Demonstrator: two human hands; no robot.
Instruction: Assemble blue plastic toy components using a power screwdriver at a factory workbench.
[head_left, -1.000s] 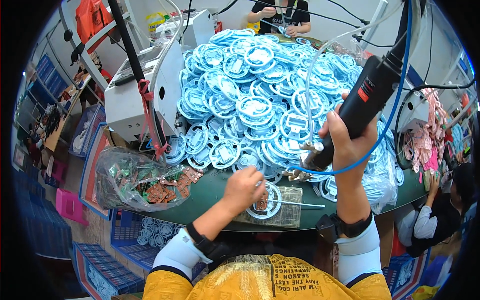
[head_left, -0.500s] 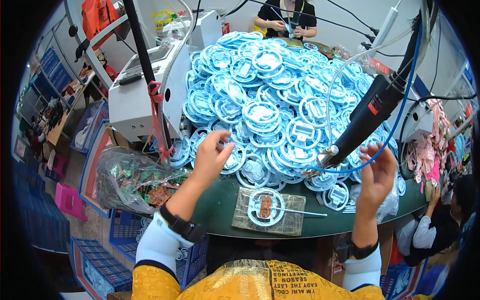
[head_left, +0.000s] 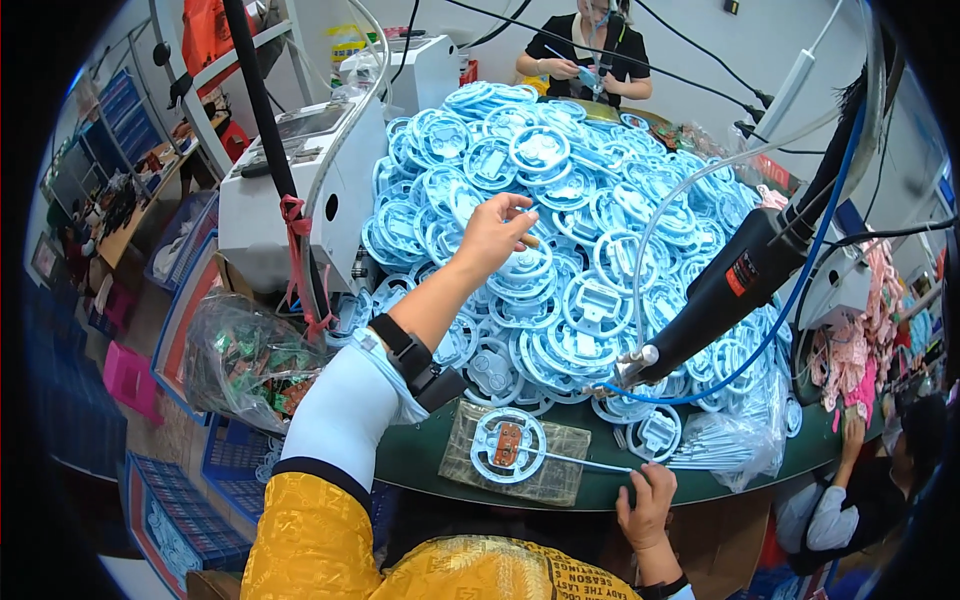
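One light-blue ring (head_left: 477, 447) carries its brown circuit board (head_left: 508, 446); the heap (head_left: 585, 245) beyond looks boardless.
It lies left of my right hand (head_left: 648, 508), fingers parted beside the stick (head_left: 590, 464)'s end; my left hand (head_left: 490, 240) half-curls over the heap, pinch unclear.

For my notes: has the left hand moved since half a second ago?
Yes: against the white boxy machine, the left hand moved right and forward, over the light-blue plastic frames.
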